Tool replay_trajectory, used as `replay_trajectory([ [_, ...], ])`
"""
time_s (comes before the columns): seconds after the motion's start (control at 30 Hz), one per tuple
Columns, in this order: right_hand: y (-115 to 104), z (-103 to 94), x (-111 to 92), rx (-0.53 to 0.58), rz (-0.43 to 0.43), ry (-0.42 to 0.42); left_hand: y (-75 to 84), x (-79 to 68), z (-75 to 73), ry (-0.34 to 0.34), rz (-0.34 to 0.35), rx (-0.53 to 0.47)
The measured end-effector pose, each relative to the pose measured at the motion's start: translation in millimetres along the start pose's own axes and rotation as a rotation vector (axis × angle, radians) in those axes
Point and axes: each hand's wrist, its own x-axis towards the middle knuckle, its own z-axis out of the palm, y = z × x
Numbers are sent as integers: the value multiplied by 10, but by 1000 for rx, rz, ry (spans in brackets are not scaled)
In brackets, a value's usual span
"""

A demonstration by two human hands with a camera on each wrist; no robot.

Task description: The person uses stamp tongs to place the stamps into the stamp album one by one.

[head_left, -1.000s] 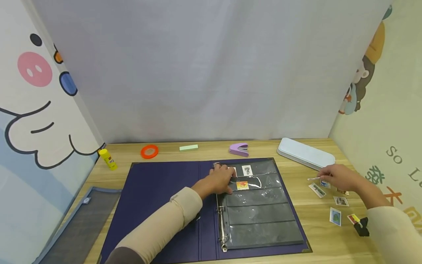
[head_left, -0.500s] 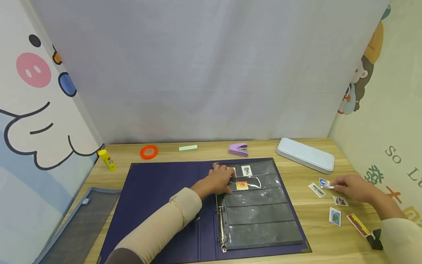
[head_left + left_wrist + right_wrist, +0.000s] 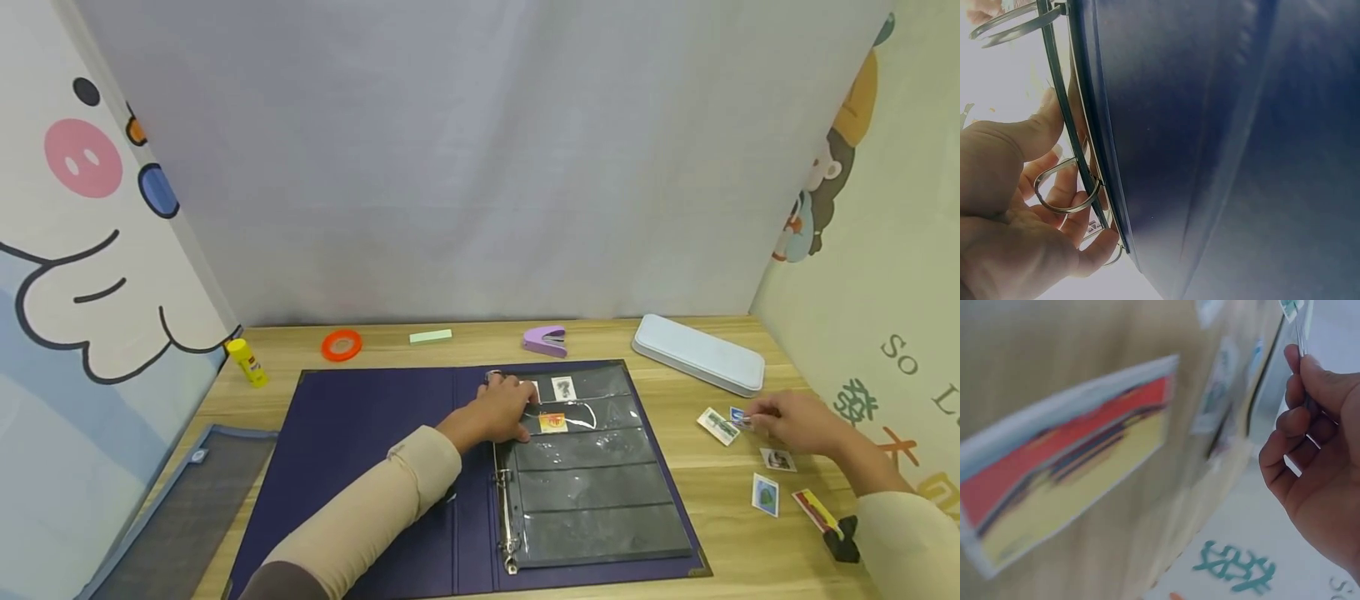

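In the head view my left hand (image 3: 497,410) rests on the upper left of a black pocket page (image 3: 585,450), beside the metal rings (image 3: 504,508) of a dark blue binder album (image 3: 367,442). The left wrist view shows its fingers spread by the rings. My right hand (image 3: 798,425) pinches tweezers (image 3: 1300,339) between thumb and fingers. A green-and-white stamp (image 3: 717,426) is at the tweezers' tips. A blue stamp (image 3: 737,415) lies partly behind the tweezers and fingertips. Stamps, including a yellow-orange one (image 3: 553,422) and a grey one (image 3: 563,388), sit in the page's upper pockets.
More stamps lie at the right: a grey one (image 3: 777,460), a blue-green one (image 3: 766,495) and a red-yellow one (image 3: 816,509). Behind stand a pale tin case (image 3: 697,354), purple stapler (image 3: 545,340), orange tape roll (image 3: 341,345) and glue stick (image 3: 247,362). A mesh pouch (image 3: 187,508) lies left.
My right hand drew back right from near the tin case, then shifted slightly left with the tweezers. The green-and-white stamp has moved slightly and looks raised. My left hand stayed in place.
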Motion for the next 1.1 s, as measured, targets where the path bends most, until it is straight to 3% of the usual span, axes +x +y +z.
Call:
replay_trajectory([
  [0.27, -293, -106, 385, 42, -87, 23, -19, 11, -17, -1, -13, 0],
  [0.53, -679, -125, 822, 6, -195, 71, -1, -6, -34, -5, -12, 5],
  [0.87, -1121, 60, 1264, -3, -293, 103, -6, 14, -7, -5, -15, 22],
  [1.1, -1282, 261, 1430, -49, -326, 98, 14, -5, -2, -6, -11, 28],
])
